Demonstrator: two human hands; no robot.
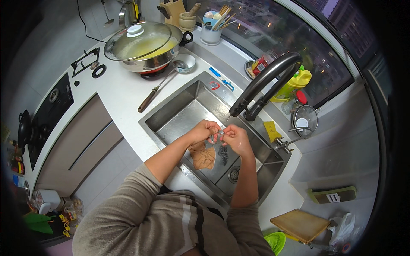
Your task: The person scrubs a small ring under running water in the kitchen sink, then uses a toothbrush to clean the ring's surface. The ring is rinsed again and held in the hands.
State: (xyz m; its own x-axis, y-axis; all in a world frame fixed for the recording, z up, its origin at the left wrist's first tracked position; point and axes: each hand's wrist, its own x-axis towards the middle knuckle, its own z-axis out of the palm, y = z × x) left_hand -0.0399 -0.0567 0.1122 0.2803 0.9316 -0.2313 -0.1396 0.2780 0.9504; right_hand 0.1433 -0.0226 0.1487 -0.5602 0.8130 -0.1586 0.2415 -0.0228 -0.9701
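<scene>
Fingers of your left hand (203,130) and right hand (234,137) pinch a limp brownish piece of meat (204,157) over the steel sink (179,112), under the dark curved faucet (267,83).

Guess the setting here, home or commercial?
Likely a home kitchen: a stainless sink with a dark arched faucet, a lidded steel pot on the counter, and a gas hob at left.

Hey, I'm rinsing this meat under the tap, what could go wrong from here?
1. Both hands, left and right, pinch only the top edge of the meat; wet, it may slip into the sink.
2. The drain sits close by; scraps could clog it.
3. Water from the tap may splash the counter.
</scene>
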